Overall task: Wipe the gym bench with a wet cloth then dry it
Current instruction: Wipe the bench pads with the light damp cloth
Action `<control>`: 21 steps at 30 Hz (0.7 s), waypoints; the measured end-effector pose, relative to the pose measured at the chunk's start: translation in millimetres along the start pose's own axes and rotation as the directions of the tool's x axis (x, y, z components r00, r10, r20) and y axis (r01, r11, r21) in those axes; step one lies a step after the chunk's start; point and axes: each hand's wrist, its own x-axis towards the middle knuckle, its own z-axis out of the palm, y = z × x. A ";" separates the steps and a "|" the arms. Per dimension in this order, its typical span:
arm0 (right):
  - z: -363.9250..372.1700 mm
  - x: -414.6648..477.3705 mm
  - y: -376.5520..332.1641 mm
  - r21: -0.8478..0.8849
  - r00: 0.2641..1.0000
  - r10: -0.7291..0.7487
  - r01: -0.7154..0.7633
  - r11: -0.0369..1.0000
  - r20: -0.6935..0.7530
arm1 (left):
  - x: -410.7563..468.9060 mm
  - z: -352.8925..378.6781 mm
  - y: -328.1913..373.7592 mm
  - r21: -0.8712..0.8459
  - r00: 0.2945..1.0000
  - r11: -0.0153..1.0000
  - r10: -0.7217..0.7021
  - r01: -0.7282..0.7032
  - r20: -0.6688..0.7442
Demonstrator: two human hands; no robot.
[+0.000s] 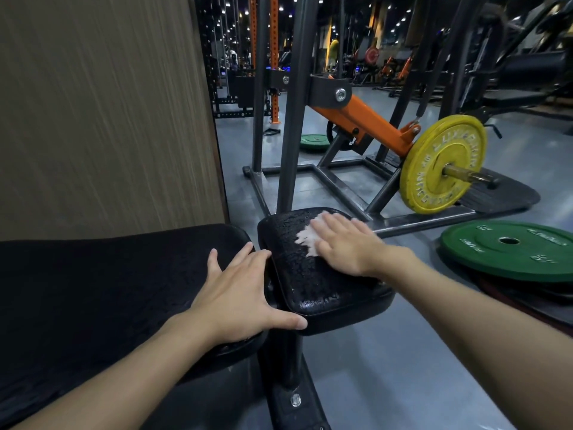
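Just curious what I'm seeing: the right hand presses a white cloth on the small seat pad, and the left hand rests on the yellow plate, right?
Not quite. In the head view, the left hand rests on the long bench pad, not the yellow plate. The right hand does press the white cloth on the seat pad.

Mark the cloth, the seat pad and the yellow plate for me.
cloth (pixel 305 240), head view, exposed white edge.
seat pad (pixel 313 283), head view, wet top surface.
yellow plate (pixel 417 187), head view, lower face.

Wet black bench pad (pixel 313 283), white cloth (pixel 307 240) atop
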 end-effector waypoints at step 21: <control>3.9 -40.9 -11.5 -0.020 1.000 -0.020 0.020 1.000 -0.016 | -2.5 -3.2 3.2 -0.020 1.000 1.000 -0.007 0.007 0.013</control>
